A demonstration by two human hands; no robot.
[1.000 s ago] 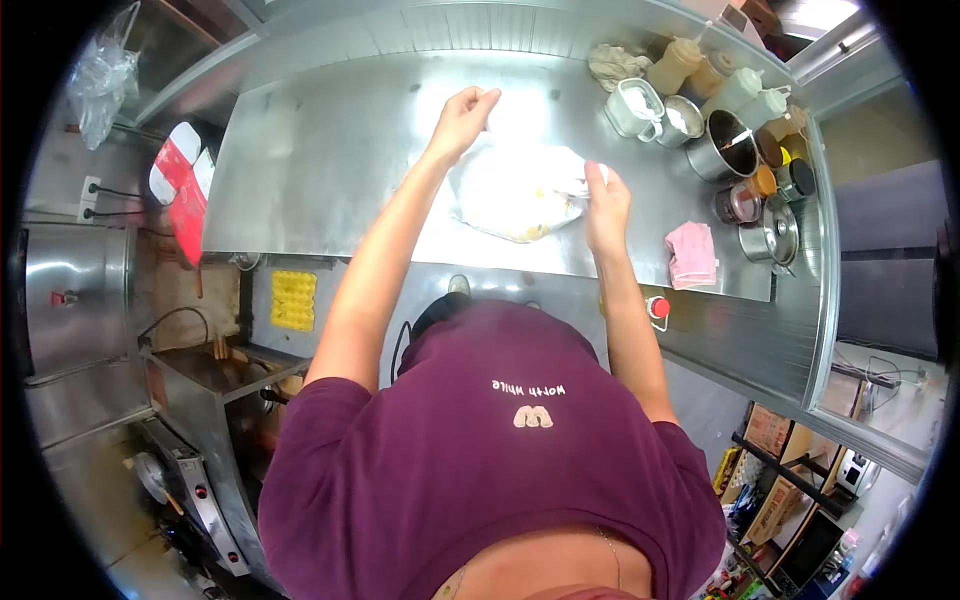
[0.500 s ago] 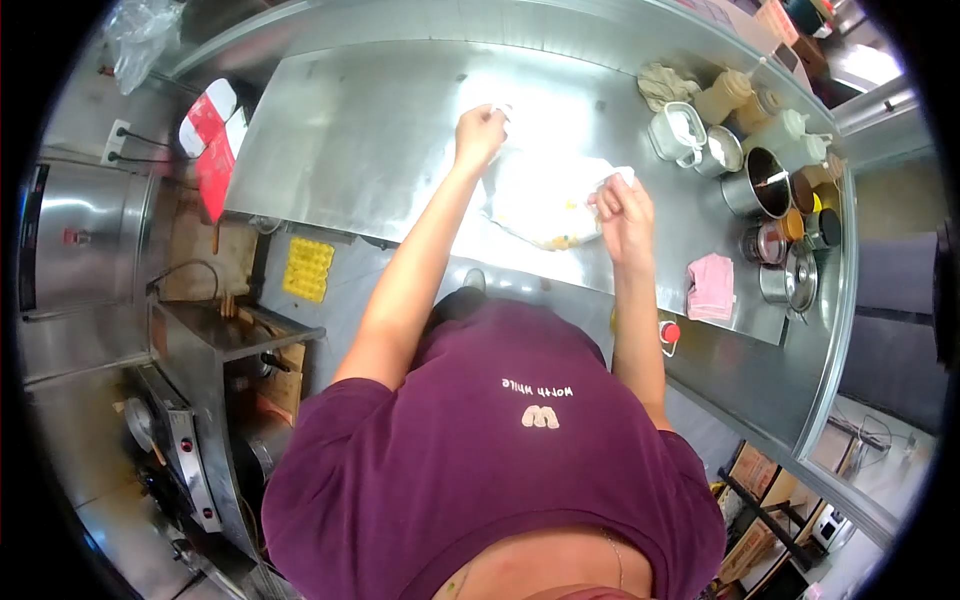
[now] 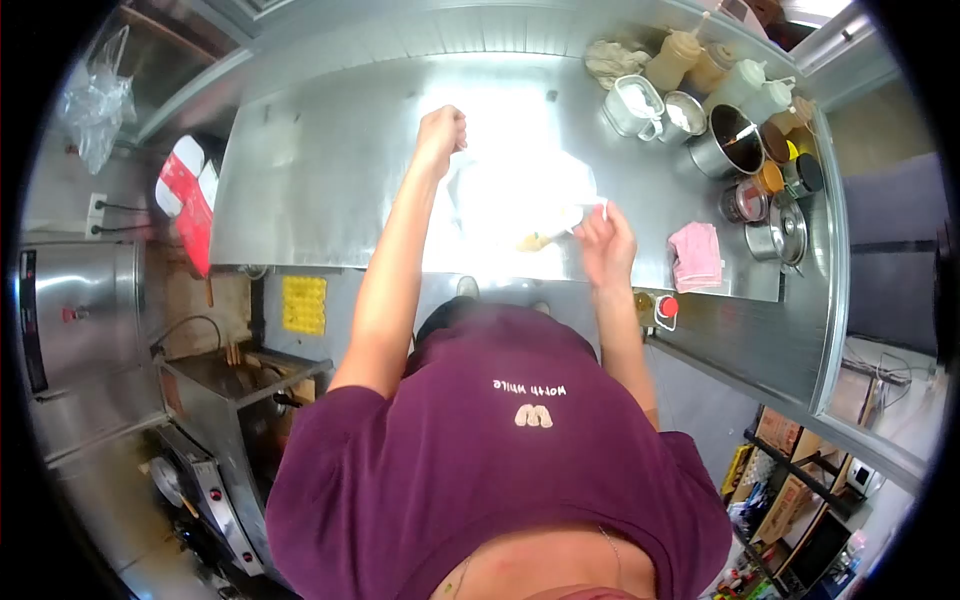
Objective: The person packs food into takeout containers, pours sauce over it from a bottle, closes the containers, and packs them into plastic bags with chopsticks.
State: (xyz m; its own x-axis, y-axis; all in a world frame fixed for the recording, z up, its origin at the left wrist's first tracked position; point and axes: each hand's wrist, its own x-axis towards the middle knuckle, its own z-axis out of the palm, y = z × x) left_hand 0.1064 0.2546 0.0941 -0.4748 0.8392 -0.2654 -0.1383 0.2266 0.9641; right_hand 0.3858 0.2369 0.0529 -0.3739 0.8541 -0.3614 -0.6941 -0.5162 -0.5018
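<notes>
Bag of clear plastic [image 3: 95, 110] is hung at the far left, above a wall socket [image 3: 96, 215] into which 2 black plugs are pushed. Beside the left end of the steel counter [image 3: 320, 170], a red-and-white board [image 3: 187, 205] can be seen, and below that end a yellow egg tray [image 3: 303, 305] is laid on the floor. Over the counter, the left hand [image 3: 440, 133] is held at the upper left of a white wrapper [image 3: 525, 195], its fingers curled closed; whether anything is gripped in them cannot be told. The wrapper is spread on the counter between the 2 hands, which are held well apart; much of it is washed out by glare, and a yellowish patch is shown at its near edge. At its right side, a white flap is pinched between thumb and fingers of the right hand [image 3: 606, 245]. Farther right, a beige cloth [image 3: 614, 63] and a handled white tub [image 3: 633, 105] are placed toward the back, a folded pink cloth [image 3: 695, 255] is set near the front edge, and a steel pot [image 3: 708, 158] with dark contents is stood beyond.
</notes>
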